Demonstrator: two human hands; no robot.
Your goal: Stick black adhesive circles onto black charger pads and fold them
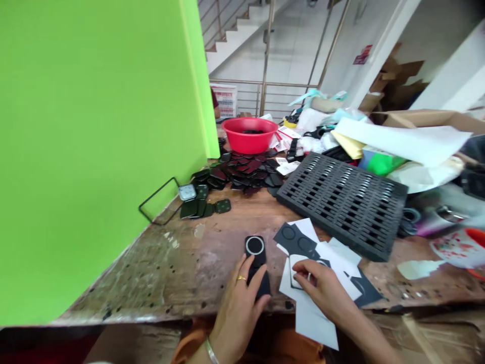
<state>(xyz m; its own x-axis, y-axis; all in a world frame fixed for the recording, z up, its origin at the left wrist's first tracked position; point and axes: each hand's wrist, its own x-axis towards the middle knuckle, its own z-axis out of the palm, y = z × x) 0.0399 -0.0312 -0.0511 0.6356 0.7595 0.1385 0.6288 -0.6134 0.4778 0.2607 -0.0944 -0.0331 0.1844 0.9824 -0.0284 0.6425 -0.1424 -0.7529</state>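
My left hand [237, 298] rests on a small black part [256, 260] with a white ring on top, holding its near end down on the worn wooden table [182, 263]. My right hand [322, 290] pinches at a white sticker sheet [303, 288] lying in a loose pile of white and black sheets [322, 253] printed with circles. Both hands sit at the table's near edge, close together.
A black slotted tray [341, 199] lies behind the sheets. Further back stand a red bowl [250, 134] and a heap of black parts [246, 172]. A green wall [94, 126] borders the left. Paper and boxes [409, 141] clutter the right.
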